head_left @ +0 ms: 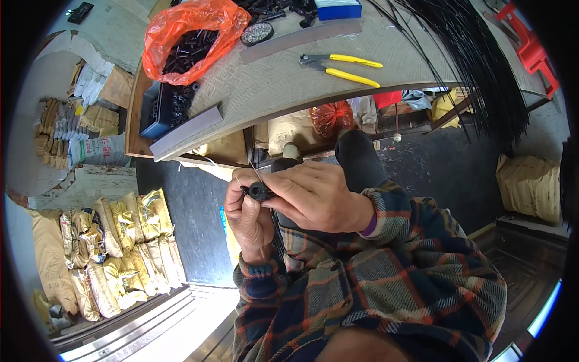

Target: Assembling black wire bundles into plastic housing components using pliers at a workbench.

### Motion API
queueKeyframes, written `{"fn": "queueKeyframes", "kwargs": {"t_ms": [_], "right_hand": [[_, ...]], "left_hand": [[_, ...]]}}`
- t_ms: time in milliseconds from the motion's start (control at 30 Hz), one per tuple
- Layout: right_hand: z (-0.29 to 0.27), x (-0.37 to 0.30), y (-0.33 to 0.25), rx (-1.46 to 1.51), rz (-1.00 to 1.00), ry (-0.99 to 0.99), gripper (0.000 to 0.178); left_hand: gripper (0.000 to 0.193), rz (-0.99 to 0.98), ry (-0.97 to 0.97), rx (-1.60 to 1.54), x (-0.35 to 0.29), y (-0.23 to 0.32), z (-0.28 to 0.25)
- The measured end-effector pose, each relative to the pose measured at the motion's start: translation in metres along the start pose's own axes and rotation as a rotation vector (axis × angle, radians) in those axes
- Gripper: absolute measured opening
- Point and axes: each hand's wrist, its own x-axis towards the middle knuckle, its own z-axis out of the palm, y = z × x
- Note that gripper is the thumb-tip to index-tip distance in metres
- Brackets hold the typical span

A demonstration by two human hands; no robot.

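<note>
Below the counter (283, 84) edge, a small black round part (258, 191) is being pinched between both hands. The left hand (248, 217) is being closed around it from below-left; the right hand (313, 196) is being closed on it from the right. Thin wire (253, 170) is being held pointing up-left. On the counter, black pieces are being kept in an orange bag (193, 36) and a dark tray (158, 111).

Wooden workbench (283, 84), dark floor (434, 175), stacked yellow sacks (120, 247) in daylight.
</note>
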Motion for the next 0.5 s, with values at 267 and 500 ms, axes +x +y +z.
{"fn": "queueKeyframes", "kwargs": {"t_ms": [267, 500], "right_hand": [[0.022, -0.006, 0.019, 0.426, 0.561, -0.264, 0.044], [0.014, -0.035, 0.022, 0.382, 0.038, -0.107, 0.046]], "left_hand": [[0.035, -0.027, 0.365, 0.443, -0.018, -0.016, 0.011], [0.045, 0.02, 0.078, 0.323, -0.039, 0.011, -0.007]]}}
